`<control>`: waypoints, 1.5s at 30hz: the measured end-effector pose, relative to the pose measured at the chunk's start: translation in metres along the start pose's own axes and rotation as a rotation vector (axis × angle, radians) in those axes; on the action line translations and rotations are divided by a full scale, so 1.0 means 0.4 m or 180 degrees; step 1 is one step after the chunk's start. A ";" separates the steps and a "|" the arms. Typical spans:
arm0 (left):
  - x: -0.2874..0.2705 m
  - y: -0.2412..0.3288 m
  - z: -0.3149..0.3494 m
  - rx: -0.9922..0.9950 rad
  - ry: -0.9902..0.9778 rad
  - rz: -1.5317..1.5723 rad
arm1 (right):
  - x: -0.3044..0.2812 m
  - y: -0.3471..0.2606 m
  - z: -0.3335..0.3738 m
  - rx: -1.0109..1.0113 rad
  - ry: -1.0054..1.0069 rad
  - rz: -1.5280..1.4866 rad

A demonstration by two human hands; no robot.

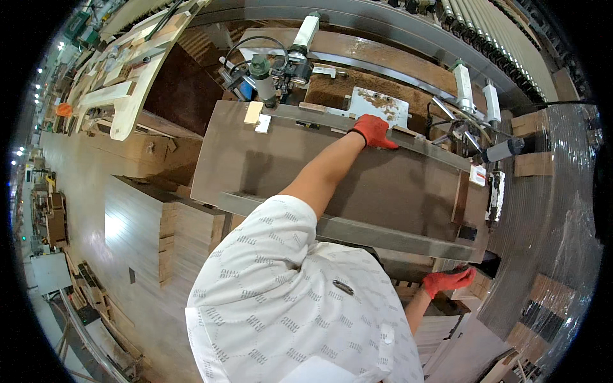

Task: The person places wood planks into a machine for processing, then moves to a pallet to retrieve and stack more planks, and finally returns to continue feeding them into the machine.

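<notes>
Left hand [372,131], in its red glove, is stretched right out across the brown panel [332,172] and sits on the panel's far edge, fingers laid flat and spread over the grey metal rail [383,131] that runs along that side. It is pressing down, not curled around anything.

Right hand [449,281], also red-gloved, is low down off the panel's near right corner, fingers half folded against the edge of a pale wooden piece; whether it truly has a grip there I cannot tell, since the person's white patterned shirt [287,306] covers much of that arm.

So two gloved hands, one panel. The panel lies flat and wide, dark brown, with two grey rails framing it: the far one under the left hand, and a near rail [357,231] just by the person's chest.

Just beyond the panel's far edge, past the left hand, lies one white plate [378,103] dusted with sawdust. At the panel's far left corner sit two small blocks, one tan wood [253,113] and one white [263,124], touching it. Behind that corner stands a drilling head [263,80] with black hoses. Three white cylinders are in view beyond the panel: one [305,33] over the far left, two side by side [476,94] near the far right corner.

Right of the panel stands a stack wrapped in clear film [562,210]. Left of it, lower, are stacked pale boards [153,223].
</notes>
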State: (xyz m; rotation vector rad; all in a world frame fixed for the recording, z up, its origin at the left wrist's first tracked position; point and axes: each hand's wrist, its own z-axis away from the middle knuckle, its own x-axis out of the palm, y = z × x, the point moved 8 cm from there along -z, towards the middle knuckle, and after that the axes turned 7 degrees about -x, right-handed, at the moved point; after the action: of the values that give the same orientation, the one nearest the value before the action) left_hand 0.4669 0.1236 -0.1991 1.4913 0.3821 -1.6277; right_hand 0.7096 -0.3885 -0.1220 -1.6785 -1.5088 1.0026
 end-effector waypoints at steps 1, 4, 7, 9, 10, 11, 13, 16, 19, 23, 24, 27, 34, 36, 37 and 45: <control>-0.001 0.008 -0.004 -0.0011 -0.0115 -0.0026 | 0.047 -0.154 0.017 -0.0291 -0.0335 -0.0150; 0.003 0.035 -0.015 0.0034 0.0030 -0.0116 | 0.211 -0.382 0.098 -0.0554 -0.2336 -0.0003; 0.014 0.072 -0.030 0.0048 -0.0041 -0.0280 | 0.338 -0.545 0.240 -0.1728 -0.4038 0.0301; 0.002 0.102 -0.031 0.0123 -0.0127 -0.0280 | 0.382 -0.607 0.309 -0.2028 -0.4668 0.0093; 0.015 0.083 -0.038 0.0030 -0.0184 -0.0238 | 0.392 -0.607 0.344 -0.2043 -0.4834 -0.0126; 0.012 0.072 -0.050 0.0151 0.0085 -0.0332 | 0.413 -0.599 0.379 -0.2182 -0.5111 0.0163; 0.016 0.048 -0.033 0.0186 0.0138 -0.0145 | 0.421 -0.574 0.448 -0.2395 -0.5295 0.0466; 0.029 0.069 -0.054 0.0088 0.0009 -0.0630 | 0.458 -0.521 0.512 -0.2547 -0.5209 0.0626; 0.015 0.101 -0.027 0.0345 0.0359 -0.0478 | 0.465 -0.494 0.535 -0.2121 -0.5070 0.0158; 0.026 0.097 -0.026 0.0271 0.0300 -0.0497 | 0.465 -0.482 0.548 -0.2126 -0.5189 0.0408; 0.030 0.088 -0.031 0.0288 0.0272 -0.0485 | 0.470 -0.482 0.553 -0.2323 -0.5093 0.0360; 0.031 0.074 -0.051 0.0250 0.0186 -0.0559 | 0.460 -0.486 0.564 -0.2742 -0.4842 0.0370; 0.021 0.082 -0.042 0.0379 0.0536 -0.0466 | 0.459 -0.486 0.582 -0.3082 -0.4889 0.0806; 0.021 0.039 -0.055 0.0447 0.0700 -0.0460 | 0.472 -0.486 0.592 -0.2886 -0.5049 0.0708; 0.020 0.057 -0.050 0.0364 0.0535 -0.0439 | 0.465 -0.482 0.588 -0.2834 -0.5116 0.0766; 0.007 0.088 -0.037 0.0320 0.0359 -0.0356 | 0.456 -0.518 0.539 -0.2547 -0.5069 0.0387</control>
State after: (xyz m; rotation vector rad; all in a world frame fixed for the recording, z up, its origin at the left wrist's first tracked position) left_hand 0.5035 0.1131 -0.1937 1.6684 0.4593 -1.6754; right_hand 0.4281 -0.1874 -0.0686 -1.2692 -3.1090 2.2614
